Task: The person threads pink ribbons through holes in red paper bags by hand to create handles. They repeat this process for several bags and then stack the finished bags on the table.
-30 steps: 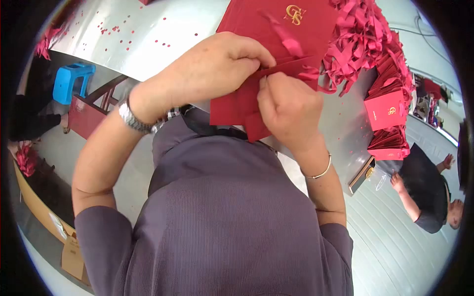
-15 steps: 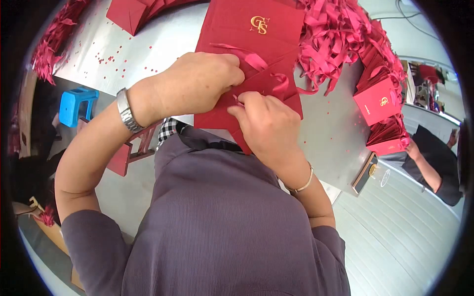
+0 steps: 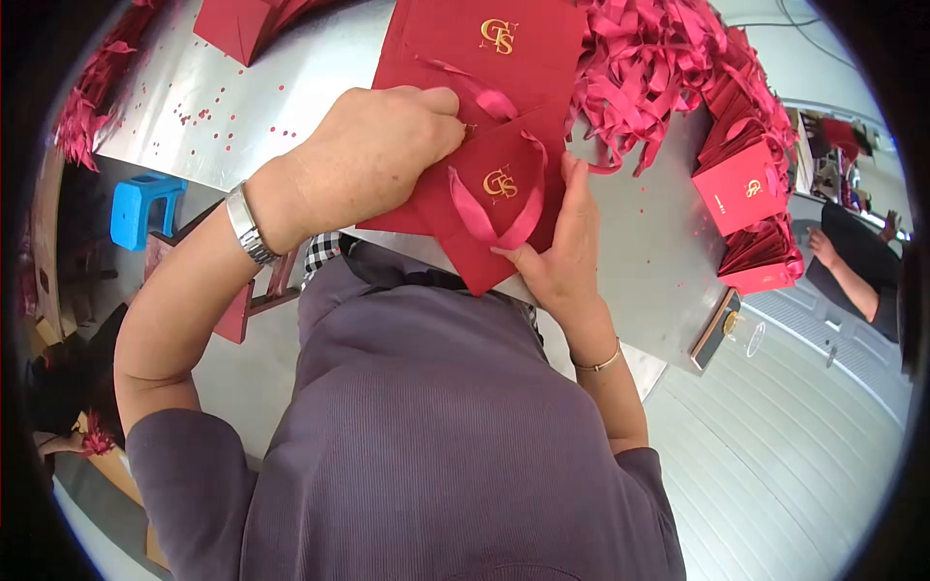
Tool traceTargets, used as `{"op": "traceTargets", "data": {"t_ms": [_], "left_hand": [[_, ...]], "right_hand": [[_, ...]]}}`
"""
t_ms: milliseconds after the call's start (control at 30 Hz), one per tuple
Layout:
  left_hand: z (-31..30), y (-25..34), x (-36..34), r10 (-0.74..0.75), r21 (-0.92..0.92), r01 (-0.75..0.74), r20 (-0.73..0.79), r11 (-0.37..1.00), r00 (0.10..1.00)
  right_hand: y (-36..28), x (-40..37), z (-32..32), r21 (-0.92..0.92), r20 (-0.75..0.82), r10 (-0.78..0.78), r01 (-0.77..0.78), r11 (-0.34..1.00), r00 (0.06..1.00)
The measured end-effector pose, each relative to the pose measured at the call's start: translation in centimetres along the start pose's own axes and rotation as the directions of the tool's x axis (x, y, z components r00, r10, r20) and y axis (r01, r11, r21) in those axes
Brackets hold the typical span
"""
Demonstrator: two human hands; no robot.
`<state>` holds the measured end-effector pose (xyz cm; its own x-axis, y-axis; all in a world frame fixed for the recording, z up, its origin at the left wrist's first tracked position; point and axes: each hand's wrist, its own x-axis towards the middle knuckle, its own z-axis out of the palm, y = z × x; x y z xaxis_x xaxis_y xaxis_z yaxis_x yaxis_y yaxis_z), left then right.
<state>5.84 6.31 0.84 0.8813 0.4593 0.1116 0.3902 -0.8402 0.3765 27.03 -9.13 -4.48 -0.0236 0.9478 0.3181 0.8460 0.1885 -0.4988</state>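
Note:
A small red bag [image 3: 475, 266] with a gold logo and a pink ribbon handle [image 3: 494, 229] lies tilted over larger red bags [image 3: 436, 39] at the table's front edge. My right hand [image 3: 562, 247] is at its right side, fingers stretched along the edge and thumb at the lower part of the ribbon. On the left, my left hand [image 3: 387, 145] has its fingers curled over the bag's upper left part; what they pinch, if anything, is hidden. Another pink ribbon [image 3: 489, 102] lies just above, on the larger bag.
Pink ribbons [image 3: 639, 77] are heaped at the upper right, beside rows of red bags [image 3: 741, 189]. A phone [image 3: 717, 329] lies at the table's right edge. A blue stool [image 3: 140, 208] stands at left. Another person's arm [image 3: 848, 271] shows at far right.
My right hand has opened and moved right and up, off the ribbon knot area. The small bag's logo and looped handle now show. The other person's hand has moved off the bags.

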Motion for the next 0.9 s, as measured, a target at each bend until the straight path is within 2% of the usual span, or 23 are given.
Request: {"op": "traceTargets", "data": {"t_ms": [67,100,133,200,267,333,433,500,633,700,733,833,900], "left_hand": [[-0.8,-1.8,-0.1,0.057,0.243,-0.008,-0.195,0.97,0.979],[-1.6,-3.6,-0.1,0.006,0.26,0.071,-0.283,0.963,0.959],[-2.3,-4.1,0.3,-0.236,0.263,0.324,-0.315,0.909,0.919],[-5.1,-4.0,0.9,-0.419,0.258,0.419,-0.057,0.871,0.906],[-4.7,-3.1,1.1,-0.322,0.095,0.354,-0.247,0.931,0.914],[-4.4,-1.4,1.6,-0.196,-0.038,0.2,-0.445,0.979,0.874],[-3.2,0.4,2.7,-0.095,0.005,0.108,-0.441,0.994,0.892],[0.1,-1.3,3.3,0.075,0.158,0.013,-0.534,0.987,0.842],[0.1,-1.5,3.9,0.044,0.114,0.006,-0.437,0.994,0.898],[-1.4,-0.8,4.1,-0.043,0.035,0.064,-0.414,0.997,0.909],[-1.6,-0.6,4.9,-0.134,-0.021,0.141,-0.471,0.99,0.872],[-1.1,-1.3,5.6,-0.161,-0.001,0.174,-0.388,0.985,0.908],[0.5,-2.4,5.1,-0.121,0.071,0.168,-0.435,0.983,0.892]], "right_hand": [[-0.1,-0.1,-0.3,0.019,0.036,0.021,-0.022,1.0,0.999],[-0.2,-0.2,-0.4,0.036,0.069,0.038,-0.041,0.999,0.997],[-0.2,-0.2,-0.4,0.035,0.064,0.043,-0.045,0.998,0.997],[-0.1,0.0,-0.4,0.047,0.061,0.012,-0.015,0.999,0.998],[0.0,0.0,-0.4,0.045,0.064,0.013,-0.016,0.999,0.998],[0.0,-0.1,-0.4,0.042,0.064,0.023,-0.026,0.999,0.998],[0.0,0.0,-0.4,0.022,0.057,0.016,-0.018,1.0,0.998],[0.0,0.0,-0.5,0.017,0.06,0.012,-0.013,1.0,0.998],[-0.1,0.1,-0.5,0.017,0.06,0.031,-0.032,0.999,0.998],[0.0,0.1,-0.5,0.012,0.06,0.012,-0.012,1.0,0.998],[0.0,0.0,-0.5,0.012,0.059,0.017,-0.018,1.0,0.998],[0.1,0.2,-0.6,0.016,0.062,0.002,-0.003,1.0,0.998],[0.0,0.2,-0.7,0.04,0.084,0.038,-0.041,0.998,0.996]]}}
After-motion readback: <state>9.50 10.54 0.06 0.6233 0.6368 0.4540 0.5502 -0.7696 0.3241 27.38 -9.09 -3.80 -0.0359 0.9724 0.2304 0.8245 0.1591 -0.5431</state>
